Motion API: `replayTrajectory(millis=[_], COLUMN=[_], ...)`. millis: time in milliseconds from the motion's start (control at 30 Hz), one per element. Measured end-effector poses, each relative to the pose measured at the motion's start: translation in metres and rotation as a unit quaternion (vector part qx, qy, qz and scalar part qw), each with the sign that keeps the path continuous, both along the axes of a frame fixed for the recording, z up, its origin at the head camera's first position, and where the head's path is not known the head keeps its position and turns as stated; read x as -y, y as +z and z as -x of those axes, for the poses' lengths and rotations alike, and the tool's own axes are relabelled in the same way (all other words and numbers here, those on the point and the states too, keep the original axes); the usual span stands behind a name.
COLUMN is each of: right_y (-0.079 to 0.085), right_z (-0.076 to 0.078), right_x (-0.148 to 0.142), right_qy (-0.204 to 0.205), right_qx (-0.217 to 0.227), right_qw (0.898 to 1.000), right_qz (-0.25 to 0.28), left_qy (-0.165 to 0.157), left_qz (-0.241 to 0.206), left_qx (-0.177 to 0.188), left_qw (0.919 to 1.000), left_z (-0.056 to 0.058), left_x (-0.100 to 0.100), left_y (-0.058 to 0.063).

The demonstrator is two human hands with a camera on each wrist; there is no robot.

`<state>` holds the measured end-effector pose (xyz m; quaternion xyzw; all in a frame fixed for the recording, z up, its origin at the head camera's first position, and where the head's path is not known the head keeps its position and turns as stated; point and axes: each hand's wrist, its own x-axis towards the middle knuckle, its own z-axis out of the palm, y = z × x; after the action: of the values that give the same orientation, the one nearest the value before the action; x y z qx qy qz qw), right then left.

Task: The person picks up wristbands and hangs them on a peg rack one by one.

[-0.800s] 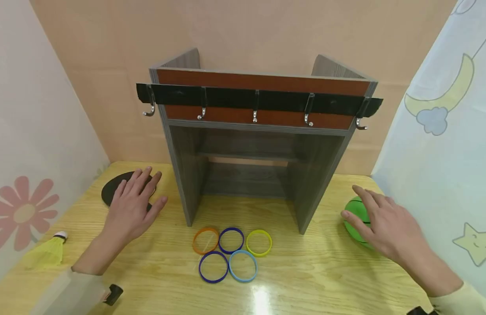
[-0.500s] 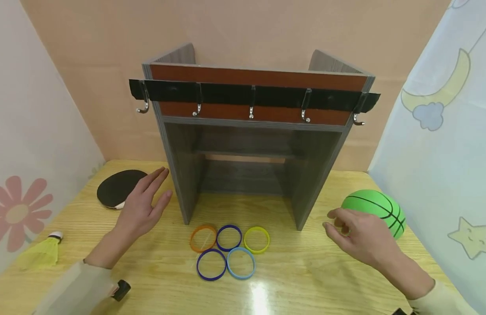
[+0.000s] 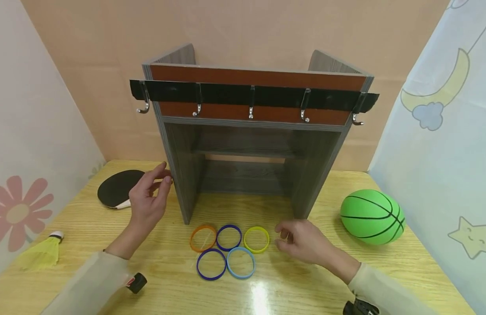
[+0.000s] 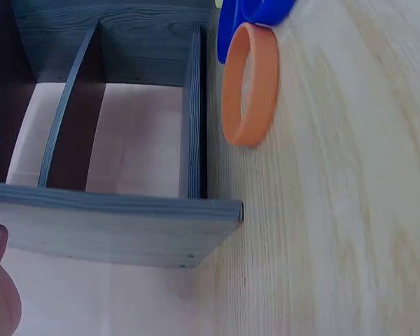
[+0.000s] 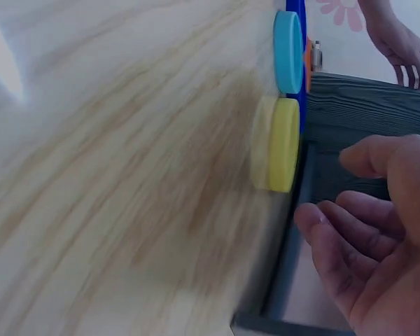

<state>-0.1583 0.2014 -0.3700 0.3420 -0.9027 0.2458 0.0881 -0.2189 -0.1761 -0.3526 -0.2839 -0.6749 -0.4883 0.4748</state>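
Note:
Beside the left side panel of the grey wooden shelf (image 3: 176,175), my left hand (image 3: 148,194) is raised with loosely bent fingers, holding nothing. I cannot tell whether its fingertips touch the panel. My right hand (image 3: 305,240) hovers just right of a yellow wristband (image 3: 256,239), thumb and fingers bent with a gap between them, gripping nothing. Left of the yellow one lie an orange wristband (image 3: 203,239), two dark blue wristbands (image 3: 229,238) and a light blue wristband (image 3: 241,263), grouped flat on the table. In the right wrist view the yellow wristband (image 5: 283,143) shows near the fingertips.
A dark strip (image 3: 227,93) with several metal hooks runs across the shelf's front. A green ball (image 3: 372,216) stands at right. A black table tennis paddle (image 3: 118,188) and a yellow shuttlecock (image 3: 43,251) lie at left on the wooden table (image 3: 305,293).
My right hand has moved left from the green ball to beside the yellow wristband. My left hand has shifted right from over the paddle towards the shelf's side panel, its fingers now more bent.

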Motion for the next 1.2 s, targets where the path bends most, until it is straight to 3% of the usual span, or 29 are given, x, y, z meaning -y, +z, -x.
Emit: replayTrajectory(millis=[67,300,367,500,733,967,1200], right_y=[-0.003,-0.017,-0.02,-0.023,-0.027,-0.024,-0.006], right_z=[0.005,0.016,0.016,0.018,0.022,0.024,0.025], right_x=[0.006,0.019,0.023,0.027,0.029,0.024,0.019], right_qy=[-0.007,-0.057,-0.06,-0.056,-0.074,-0.079,-0.093], right_qx=[0.021,0.095,0.108,0.1,0.078,0.125,0.179], right_qw=[1.0,0.994,0.992,0.993,0.994,0.988,0.972], right_qz=[-0.003,0.004,-0.005,-0.021,-0.028,0.048,0.118], left_qy=[-0.004,0.001,0.002,-0.008,-0.019,-0.023,-0.035], left_qz=[-0.011,-0.046,-0.049,-0.059,-0.085,-0.1,-0.103], left_qx=[0.003,-0.016,-0.016,-0.02,-0.023,-0.028,-0.034], left_qw=[0.9999,0.9988,0.9987,0.998,0.9959,0.9943,0.9935], left_z=[0.0,-0.017,-0.017,-0.015,0.002,0.005,-0.009], left_x=[-0.004,-0.026,-0.027,-0.026,-0.017,-0.013,-0.02], left_y=[0.0,0.019,0.019,0.017,0.003,0.002,0.019])
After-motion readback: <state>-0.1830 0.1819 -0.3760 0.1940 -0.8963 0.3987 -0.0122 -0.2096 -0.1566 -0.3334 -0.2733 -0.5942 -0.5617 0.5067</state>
